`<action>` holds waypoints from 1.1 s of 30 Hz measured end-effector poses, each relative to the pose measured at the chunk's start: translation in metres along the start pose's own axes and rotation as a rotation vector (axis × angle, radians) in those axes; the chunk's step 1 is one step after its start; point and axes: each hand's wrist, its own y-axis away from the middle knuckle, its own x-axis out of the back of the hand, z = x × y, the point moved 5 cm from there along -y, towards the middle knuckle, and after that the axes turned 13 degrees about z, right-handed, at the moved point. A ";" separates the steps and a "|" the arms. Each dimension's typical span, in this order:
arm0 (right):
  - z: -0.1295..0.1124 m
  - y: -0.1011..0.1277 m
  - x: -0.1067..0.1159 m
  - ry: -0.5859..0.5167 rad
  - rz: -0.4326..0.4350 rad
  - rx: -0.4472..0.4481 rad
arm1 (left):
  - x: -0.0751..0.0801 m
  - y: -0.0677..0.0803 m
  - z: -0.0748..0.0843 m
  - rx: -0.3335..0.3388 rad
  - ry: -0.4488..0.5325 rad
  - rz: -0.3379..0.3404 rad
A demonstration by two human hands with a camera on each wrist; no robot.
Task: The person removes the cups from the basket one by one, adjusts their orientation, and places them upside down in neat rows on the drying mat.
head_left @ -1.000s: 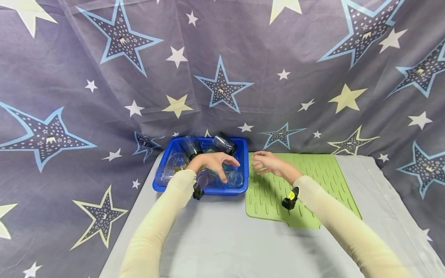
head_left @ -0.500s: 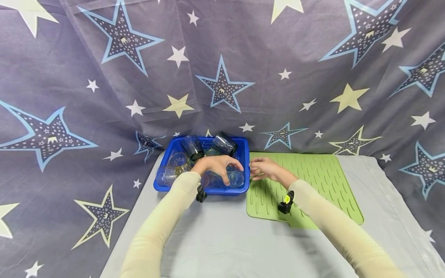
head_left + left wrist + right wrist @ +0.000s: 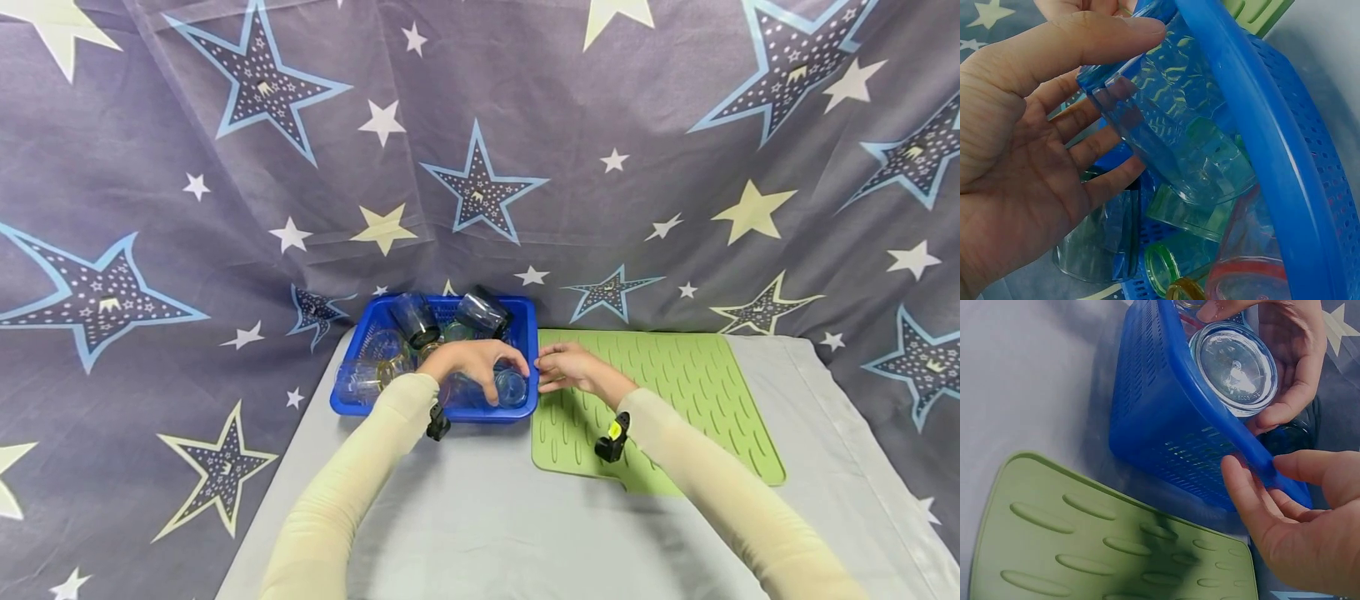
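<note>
My left hand (image 3: 480,362) reaches into the blue plastic basket (image 3: 435,414), thumb and fingers around a clear, blue-tinted drinking glass (image 3: 512,389) at the near right corner. In the left wrist view this glass (image 3: 1179,119) lies tilted between the thumb and the fingers; the right wrist view shows its round glass base (image 3: 1235,369). My right hand (image 3: 573,367) is at the basket's right side, with the rim (image 3: 1210,412) between its thumb and fingers. Other tumblers lie under and beside the held one, among them a pink-rimmed glass (image 3: 1250,272) and a green-rimmed glass (image 3: 1163,269).
Two dark glasses (image 3: 483,310) lean at the back of the basket, and an amber-tinted glass (image 3: 363,379) lies at its left. A green ridged drying mat (image 3: 675,392) lies right of the basket on the grey-white table (image 3: 480,508). A star-patterned cloth (image 3: 480,100) hangs behind.
My left hand has moved right and closed in around the blue-tinted glass. My right hand has come left and slightly down to the basket's right rim.
</note>
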 end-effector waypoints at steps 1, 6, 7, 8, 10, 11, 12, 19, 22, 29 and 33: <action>0.000 0.000 -0.001 -0.005 -0.004 -0.003 | 0.000 0.000 0.000 0.004 0.000 -0.001; 0.003 -0.001 -0.004 -0.033 -0.017 -0.027 | -0.002 -0.002 -0.001 0.012 -0.008 0.004; 0.003 0.000 -0.004 -0.035 -0.019 -0.032 | -0.002 -0.002 -0.002 0.013 -0.010 0.007; 0.003 0.000 -0.005 -0.035 -0.020 -0.036 | -0.003 -0.003 -0.002 0.014 -0.012 0.010; 0.003 0.001 -0.006 -0.032 -0.028 -0.040 | -0.003 -0.003 -0.003 0.012 -0.016 0.014; 0.003 0.001 -0.006 -0.032 -0.033 -0.043 | -0.003 -0.004 -0.003 0.011 -0.018 0.017; 0.002 0.001 -0.006 -0.031 -0.036 -0.046 | -0.004 -0.004 -0.003 0.009 -0.018 0.018; -0.002 0.003 -0.008 -0.038 -0.057 -0.062 | -0.003 -0.004 0.001 0.005 -0.045 0.017; -0.002 0.003 -0.008 -0.042 -0.058 -0.074 | -0.004 -0.004 0.002 0.009 -0.067 0.012; 0.000 0.000 -0.009 -0.038 -0.055 -0.076 | -0.005 -0.004 0.001 0.019 -0.093 0.018; 0.000 -0.001 -0.009 -0.039 -0.047 -0.074 | -0.004 -0.005 0.000 0.017 -0.095 0.019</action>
